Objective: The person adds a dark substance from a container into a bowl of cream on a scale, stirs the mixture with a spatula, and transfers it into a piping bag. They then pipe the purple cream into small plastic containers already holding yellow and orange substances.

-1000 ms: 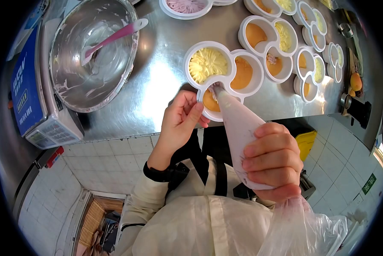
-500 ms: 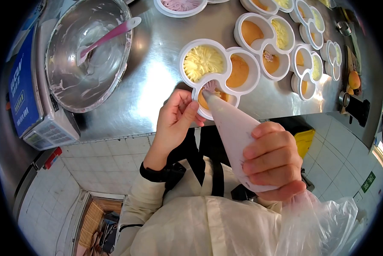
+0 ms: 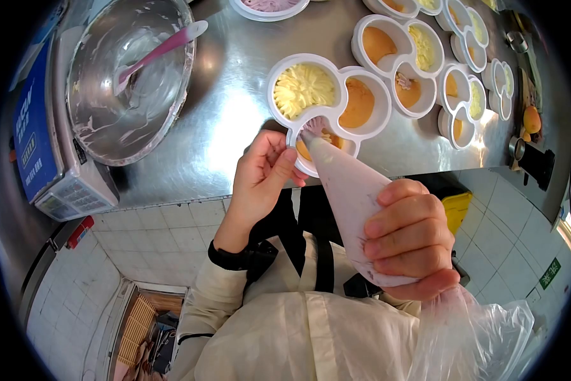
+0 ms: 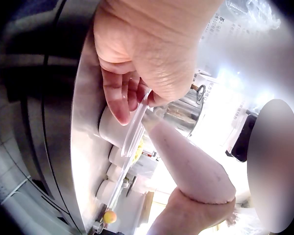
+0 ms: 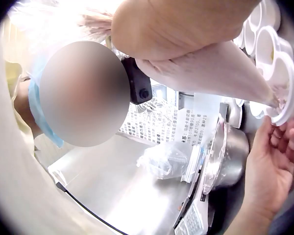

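My right hand (image 3: 409, 235) grips a full piping bag (image 3: 349, 190) of pale lilac cream, its clear tail hanging behind the fist. The bag slants down to the left, with its tip (image 3: 311, 134) inside the front compartment of a white three-compartment container (image 3: 379, 119). Lilac strands lie by the tip, over an orange layer. Yellow piped cream (image 3: 304, 91) fills the left compartment; the right one holds a smooth orange layer (image 3: 360, 105). My left hand (image 3: 260, 171) holds the container's front-left rim, thumb on top; in the left wrist view, fingers (image 4: 118, 100) lie along its side.
Several similar containers (image 3: 396, 66) stand to the right and behind. At left, a cream-smeared steel bowl (image 3: 85, 120) holds a pink spatula (image 3: 164, 47), beside a scale (image 3: 75, 200) and a blue box (image 3: 37, 136). The steel counter's front edge (image 3: 190, 202) runs close to my body.
The piping bag's tip has shifted a little left within the front compartment, and more lilac strands show there. My left hand keeps its hold on the rim.
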Available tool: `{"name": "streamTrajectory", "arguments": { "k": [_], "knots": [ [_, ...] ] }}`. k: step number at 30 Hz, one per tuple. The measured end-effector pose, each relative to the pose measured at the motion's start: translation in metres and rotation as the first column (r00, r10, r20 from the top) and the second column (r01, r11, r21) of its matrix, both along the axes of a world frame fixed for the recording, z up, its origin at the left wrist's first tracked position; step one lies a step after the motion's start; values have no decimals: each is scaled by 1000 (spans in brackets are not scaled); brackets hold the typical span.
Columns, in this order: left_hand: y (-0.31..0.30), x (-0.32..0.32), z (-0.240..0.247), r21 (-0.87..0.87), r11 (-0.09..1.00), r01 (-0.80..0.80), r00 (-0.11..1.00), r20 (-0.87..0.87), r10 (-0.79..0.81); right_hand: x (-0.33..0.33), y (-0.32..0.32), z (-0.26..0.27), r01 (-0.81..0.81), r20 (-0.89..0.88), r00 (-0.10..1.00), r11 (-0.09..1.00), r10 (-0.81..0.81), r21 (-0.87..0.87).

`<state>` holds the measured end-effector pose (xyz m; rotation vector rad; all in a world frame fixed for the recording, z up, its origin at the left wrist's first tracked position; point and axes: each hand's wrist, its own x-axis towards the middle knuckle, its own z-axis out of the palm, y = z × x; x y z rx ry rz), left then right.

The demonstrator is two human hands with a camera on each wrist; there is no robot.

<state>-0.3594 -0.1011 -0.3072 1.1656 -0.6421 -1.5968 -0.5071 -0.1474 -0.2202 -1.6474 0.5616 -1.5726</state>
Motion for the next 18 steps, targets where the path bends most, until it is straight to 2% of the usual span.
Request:
{"name": "streamTrajectory", "arguments": {
  "k": [8, 10, 11, 14, 16, 18],
  "knots": [
    [0, 0, -1, 4, 1000, -8, 1000, -30, 8, -13, 1, 3, -12, -69, 998, 1000, 12, -6],
    [0, 0, -2, 9, 1000, -18, 998, -52, 19, -13, 3, 3, 42, 50, 998, 999, -42, 6],
    [0, 0, -3, 0, 1000, -19, 999, -40, 19, -12, 4, 2, 43, 48, 998, 999, -43, 8],
    [0, 0, -1, -12, 1000, 1, 1000, -4, -1, -12, 2, 2, 14, 91, 996, 999, -17, 35],
    [0, 0, -1, -14, 1000, 19, 1000, 25, -18, -14, 1, 2, -70, -2, 998, 993, 70, 93],
    [0, 0, -1, -2, 1000, 3, 1000, 6, -3, -15, 1, 1, -85, 2, 996, 991, 85, 105]
  ]
}}
